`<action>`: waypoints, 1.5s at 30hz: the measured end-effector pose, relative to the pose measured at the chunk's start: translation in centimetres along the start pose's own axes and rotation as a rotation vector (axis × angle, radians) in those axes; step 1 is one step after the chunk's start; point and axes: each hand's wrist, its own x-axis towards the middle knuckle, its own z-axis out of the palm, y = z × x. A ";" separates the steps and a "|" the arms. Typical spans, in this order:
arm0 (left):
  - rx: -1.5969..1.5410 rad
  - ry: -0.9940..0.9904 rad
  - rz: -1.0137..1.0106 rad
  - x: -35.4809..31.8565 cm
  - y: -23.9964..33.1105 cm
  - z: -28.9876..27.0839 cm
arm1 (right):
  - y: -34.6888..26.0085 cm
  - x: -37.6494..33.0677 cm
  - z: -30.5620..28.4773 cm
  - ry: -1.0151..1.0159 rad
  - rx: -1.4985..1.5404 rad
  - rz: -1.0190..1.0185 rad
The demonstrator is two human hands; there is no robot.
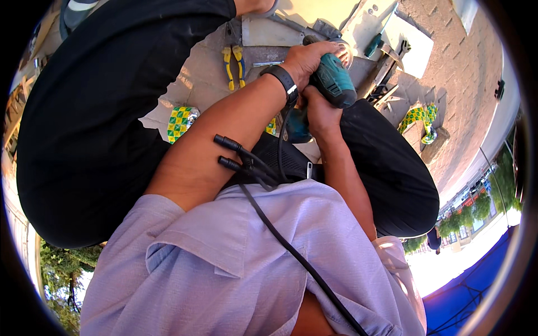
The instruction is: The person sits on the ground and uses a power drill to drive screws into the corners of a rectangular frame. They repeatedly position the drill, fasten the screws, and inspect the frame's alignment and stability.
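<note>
Teal and smoothly rounded, the drill (336, 83) is held above paving (457, 56): the left hand (304, 60) curls over its far end, the right hand (325, 113) clasps it nearer the body, forearms (230, 120) reaching between black-trousered legs (84, 123).

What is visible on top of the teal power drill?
The left hand holds the front part of the teal power drill, while its rear is uncovered. The surface beneath that hand cannot be seen.
</note>
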 end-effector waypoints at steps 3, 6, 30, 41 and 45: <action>0.009 0.004 -0.007 0.0 0.1 -0.2 | 0.2 0.1 0.1 0.004 -0.004 0.013; -0.005 0.002 -0.022 0.0 0.1 -0.3 | 0.0 -0.1 0.1 0.006 -0.023 0.010; -0.011 0.006 -0.037 -0.2 0.1 0.0 | -0.2 -0.1 0.3 0.033 -0.018 -0.004; 0.019 0.000 -0.053 0.5 -0.2 -0.4 | -0.5 -0.2 0.2 0.028 -0.016 0.013; 0.004 -0.033 -0.058 0.7 -0.1 -0.5 | -0.5 0.0 0.1 0.006 -0.010 0.005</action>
